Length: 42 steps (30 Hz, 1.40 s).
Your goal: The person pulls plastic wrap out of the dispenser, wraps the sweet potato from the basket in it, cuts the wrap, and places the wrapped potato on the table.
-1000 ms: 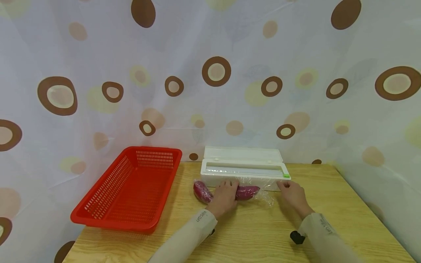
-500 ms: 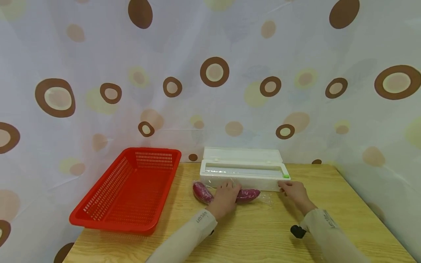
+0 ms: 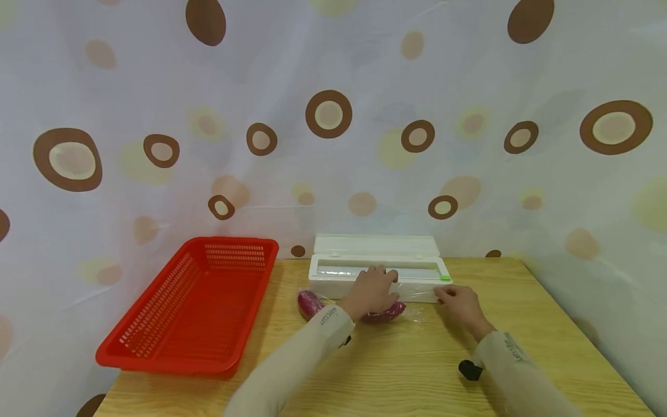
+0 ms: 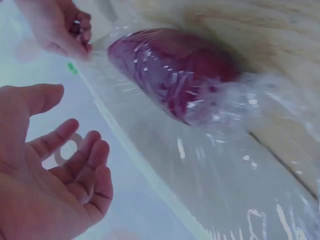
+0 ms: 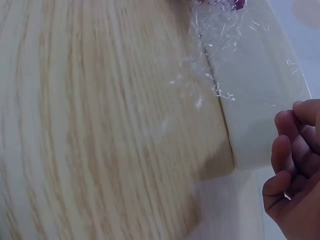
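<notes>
A white cling film dispenser (image 3: 325,288) stands at the back of the table with its lid raised and a green slider (image 3: 444,278) at its right end. In front of it lies a long purple vegetable (image 3: 387,314), wrapped in clear cling film (image 4: 220,155); my forearm and hand hide its middle in the head view. My left hand (image 3: 372,291) is over the vegetable and the dispenser's front, fingers spread and loosely bent, holding nothing. Near the dispenser's front right corner, thumb and forefinger of my right hand (image 3: 461,307) pinch the film's edge.
A red plastic basket (image 3: 234,324) with slotted sides stands on the left of the wooden table (image 3: 406,370). Behind and to the right hangs a white sheet (image 3: 365,69) with brown and beige spots.
My left hand has let go of the wrapped vegetable and risen forward over the dispenser's front edge. The right hand keeps its pinch at the corner. The head view has shifted slightly right.
</notes>
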Tool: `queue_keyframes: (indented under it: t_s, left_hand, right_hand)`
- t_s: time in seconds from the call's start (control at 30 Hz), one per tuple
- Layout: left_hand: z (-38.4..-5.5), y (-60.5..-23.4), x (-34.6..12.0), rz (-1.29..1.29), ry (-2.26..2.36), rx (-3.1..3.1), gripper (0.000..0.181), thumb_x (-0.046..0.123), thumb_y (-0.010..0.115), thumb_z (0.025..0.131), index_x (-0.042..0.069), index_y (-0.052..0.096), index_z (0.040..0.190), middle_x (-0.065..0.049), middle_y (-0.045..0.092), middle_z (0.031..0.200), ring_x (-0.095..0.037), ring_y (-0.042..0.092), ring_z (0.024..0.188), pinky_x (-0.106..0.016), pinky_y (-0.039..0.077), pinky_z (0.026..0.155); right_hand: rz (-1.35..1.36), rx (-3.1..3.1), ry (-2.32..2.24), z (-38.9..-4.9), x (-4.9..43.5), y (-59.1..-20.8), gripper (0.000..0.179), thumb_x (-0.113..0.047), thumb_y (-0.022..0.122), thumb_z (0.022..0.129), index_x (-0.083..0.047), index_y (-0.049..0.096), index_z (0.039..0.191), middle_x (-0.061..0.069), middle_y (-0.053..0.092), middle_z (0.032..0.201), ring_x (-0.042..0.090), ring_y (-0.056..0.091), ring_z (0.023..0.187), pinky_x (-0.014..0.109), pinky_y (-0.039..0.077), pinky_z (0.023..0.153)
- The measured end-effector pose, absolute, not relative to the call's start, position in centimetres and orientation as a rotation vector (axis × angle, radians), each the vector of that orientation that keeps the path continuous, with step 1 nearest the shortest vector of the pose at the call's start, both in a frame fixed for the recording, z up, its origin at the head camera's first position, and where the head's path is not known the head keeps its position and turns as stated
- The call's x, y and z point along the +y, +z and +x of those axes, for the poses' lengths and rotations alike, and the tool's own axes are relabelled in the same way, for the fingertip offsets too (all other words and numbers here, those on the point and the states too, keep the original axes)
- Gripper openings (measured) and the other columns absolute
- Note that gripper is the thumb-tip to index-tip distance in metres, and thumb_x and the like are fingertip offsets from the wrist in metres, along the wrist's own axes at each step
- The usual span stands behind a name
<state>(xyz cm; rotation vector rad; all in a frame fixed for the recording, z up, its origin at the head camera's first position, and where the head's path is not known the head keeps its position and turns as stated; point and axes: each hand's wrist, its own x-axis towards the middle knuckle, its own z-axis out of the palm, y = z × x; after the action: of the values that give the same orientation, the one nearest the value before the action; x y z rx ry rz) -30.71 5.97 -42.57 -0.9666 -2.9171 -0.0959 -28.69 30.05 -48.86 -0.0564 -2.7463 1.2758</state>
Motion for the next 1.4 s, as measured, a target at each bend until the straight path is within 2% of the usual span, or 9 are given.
queue_keyframes:
  t_s: [0.33,0.47,0.57,0.67,0.77,1.0,1.13,1.23,1.4]
  left_hand:
    - [-33.5,-41.6,9.0,-1.081,-0.552,-2.882,0.025,0.029,0.048,0.098,0.016,0.061,0.115,0.001,0.059,0.106,-0.011,0.055,0.094,-0.023,0.045,0.079]
    - [-33.8,-41.8,9.6,-1.080,-0.748,-2.879,0.023,0.025,0.046,0.099,0.014,0.065,0.108,0.003,0.059,0.101,-0.008,0.054,0.089,-0.021,0.045,0.078]
    - [-34.0,-42.1,10.1,-1.064,-0.839,-2.876,0.023,0.023,0.047,0.099,0.013,0.067,0.106,0.005,0.060,0.098,-0.006,0.054,0.085,-0.020,0.045,0.077]
    - [-34.3,-42.7,11.0,-1.066,-0.873,-2.870,0.023,0.023,0.049,0.099,0.014,0.068,0.107,0.005,0.063,0.097,-0.005,0.056,0.084,-0.019,0.045,0.076]
    - [-34.5,-43.1,12.1,-1.071,-0.919,-2.869,0.023,0.024,0.051,0.098,0.014,0.069,0.110,0.006,0.065,0.100,-0.005,0.058,0.088,-0.018,0.046,0.077]
    - [-34.9,-43.9,14.0,-1.044,-1.025,-2.876,0.024,0.025,0.055,0.097,0.015,0.067,0.115,0.006,0.067,0.104,-0.006,0.061,0.093,-0.018,0.046,0.078]
    - [-35.3,-44.3,14.7,-1.017,-1.045,-2.861,0.021,0.026,0.057,0.095,0.017,0.070,0.109,0.008,0.068,0.100,-0.005,0.061,0.090,-0.017,0.047,0.076]
    - [-35.5,-44.7,15.3,-1.017,-1.063,-2.849,0.019,0.027,0.059,0.095,0.018,0.072,0.105,0.010,0.069,0.097,-0.004,0.061,0.087,-0.016,0.046,0.075]
    - [-35.6,-44.7,16.1,-0.973,-1.072,-2.847,0.016,0.030,0.061,0.093,0.020,0.073,0.098,0.012,0.068,0.091,-0.003,0.060,0.083,-0.017,0.046,0.073]
  right_hand:
    - [-0.067,-2.751,1.057,-29.3,30.1,-49.1,0.040,-0.036,0.056,0.095,0.001,0.072,0.091,0.004,0.065,0.073,0.017,0.052,0.065,0.030,0.041,0.060]
    - [-0.124,-2.745,0.950,-29.1,30.3,-49.0,0.048,-0.045,0.059,0.091,0.002,0.059,0.082,0.005,0.054,0.066,0.019,0.046,0.059,0.031,0.036,0.056]
    - [-0.155,-2.722,0.966,-29.1,30.3,-49.0,0.055,-0.050,0.061,0.088,0.003,0.051,0.096,0.015,0.056,0.080,0.026,0.053,0.068,0.036,0.044,0.060]
    - [-0.136,-2.691,1.016,-29.1,30.4,-49.0,0.069,-0.048,0.061,0.088,0.007,0.044,0.125,0.026,0.058,0.105,0.032,0.060,0.083,0.042,0.049,0.068]
    - [-0.065,-2.666,1.007,-29.1,30.6,-49.0,0.072,-0.044,0.062,0.090,0.006,0.041,0.137,0.029,0.059,0.111,0.028,0.063,0.076,0.039,0.050,0.063]
    - [-0.018,-2.656,0.941,-29.3,31.1,-49.3,0.068,-0.045,0.062,0.089,0.003,0.047,0.134,0.022,0.066,0.101,0.012,0.039,0.042,0.027,0.036,0.044]
    - [-0.001,-2.668,0.962,-29.5,31.2,-49.7,0.068,-0.047,0.063,0.087,0.002,0.049,0.133,0.014,0.067,0.073,0.009,0.028,0.037,0.025,0.030,0.038]
    - [0.034,-2.683,0.924,-29.6,31.4,-49.8,0.068,-0.047,0.063,0.087,0.002,0.050,0.131,0.004,0.056,0.051,0.008,0.025,0.036,0.023,0.028,0.037]
    - [0.084,-2.672,0.881,-29.8,32.1,-49.6,0.064,-0.044,0.065,0.087,0.002,0.053,0.129,0.004,0.060,0.057,0.009,0.026,0.036,0.024,0.028,0.036]
